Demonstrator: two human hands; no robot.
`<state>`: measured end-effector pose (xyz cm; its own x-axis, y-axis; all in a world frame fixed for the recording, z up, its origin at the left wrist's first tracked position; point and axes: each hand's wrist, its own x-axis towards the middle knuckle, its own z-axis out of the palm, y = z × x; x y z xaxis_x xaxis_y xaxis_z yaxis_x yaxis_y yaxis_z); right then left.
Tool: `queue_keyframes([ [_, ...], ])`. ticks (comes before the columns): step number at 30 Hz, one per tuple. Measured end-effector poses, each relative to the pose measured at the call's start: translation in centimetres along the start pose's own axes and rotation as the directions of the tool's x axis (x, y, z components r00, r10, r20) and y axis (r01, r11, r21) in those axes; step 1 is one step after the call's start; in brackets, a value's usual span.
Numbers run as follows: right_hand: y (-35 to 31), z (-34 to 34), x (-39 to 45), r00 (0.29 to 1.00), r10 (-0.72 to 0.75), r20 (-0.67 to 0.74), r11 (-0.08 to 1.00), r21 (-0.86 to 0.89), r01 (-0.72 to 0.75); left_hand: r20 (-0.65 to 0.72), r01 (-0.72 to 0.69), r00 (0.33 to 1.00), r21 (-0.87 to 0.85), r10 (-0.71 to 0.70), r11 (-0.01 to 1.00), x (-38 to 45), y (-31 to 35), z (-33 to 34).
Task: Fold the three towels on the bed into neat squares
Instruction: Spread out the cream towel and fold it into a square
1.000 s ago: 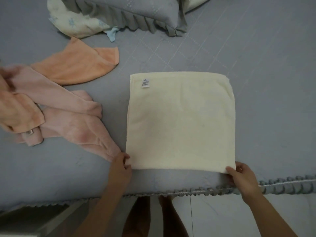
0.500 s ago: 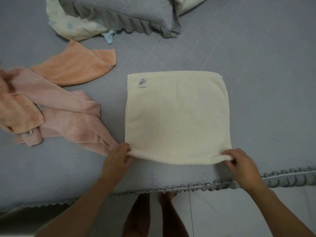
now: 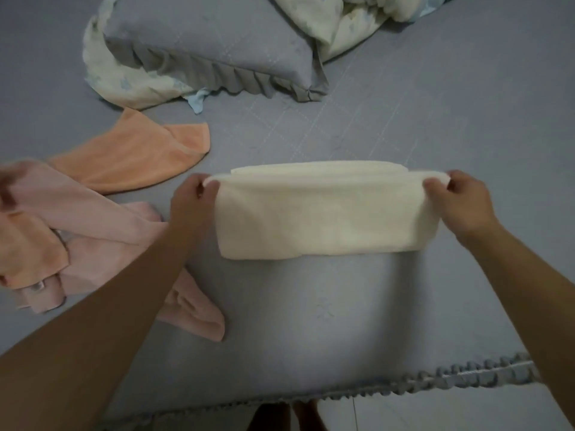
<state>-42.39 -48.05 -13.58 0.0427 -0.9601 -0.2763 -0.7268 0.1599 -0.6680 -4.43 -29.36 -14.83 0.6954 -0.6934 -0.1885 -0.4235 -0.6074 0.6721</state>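
Observation:
A cream towel (image 3: pixel 317 213) lies on the grey bed (image 3: pixel 311 321), doubled over away from me into a wide strip. My left hand (image 3: pixel 193 200) pinches its left corner and my right hand (image 3: pixel 460 203) pinches its right corner, both near the far edge. A pink towel (image 3: pixel 102 231) lies crumpled at the left, partly under my left forearm. An orange towel (image 3: pixel 133 157) lies loosely behind it, and more orange cloth (image 3: pixel 28 250) sits bunched at the far left.
A grey frilled pillow (image 3: pixel 211 48) on a pale patterned pillow and a bunched quilt (image 3: pixel 351 17) lie at the back. The bed's ruffled front edge (image 3: pixel 451 379) runs below, with tiled floor and my feet beyond it.
Both hands lifted the cream towel's near edge and carried it away from me over the far half, so the square became a strip. The view tilted forward.

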Motion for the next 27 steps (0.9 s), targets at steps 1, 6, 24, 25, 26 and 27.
queue_keyframes([
  [1,-0.4,0.6,1.7,1.0,0.007,-0.028,1.0,-0.02,-0.007,-0.005,-0.004,1.0,-0.011,0.004,1.0,1.8,0.4,0.8],
  [6,0.1,4.2,6.7,0.994,0.096,-0.047,0.99,-0.102,-0.1,0.008,0.11,0.994,0.067,-0.111,0.992,7.0,0.3,4.4],
  [24,2.0,15.5,0.8,0.814,-0.423,0.398,0.557,-0.594,0.58,0.335,-0.548,0.836,0.545,0.434,0.634,1.8,-5.1,12.8],
  [25,3.1,14.3,1.7,0.828,-0.405,0.389,0.555,-0.614,0.56,0.323,-0.5,0.866,0.56,0.382,0.661,2.0,-5.5,12.2],
  [26,4.0,13.1,2.4,0.843,-0.381,0.378,0.56,-0.632,0.536,0.305,-0.448,0.894,0.56,0.33,0.697,2.3,-5.7,11.6],
  [27,4.6,12.1,2.8,0.861,-0.356,0.363,0.566,-0.649,0.508,0.287,-0.398,0.916,0.548,0.282,0.736,2.5,-5.7,10.9],
])
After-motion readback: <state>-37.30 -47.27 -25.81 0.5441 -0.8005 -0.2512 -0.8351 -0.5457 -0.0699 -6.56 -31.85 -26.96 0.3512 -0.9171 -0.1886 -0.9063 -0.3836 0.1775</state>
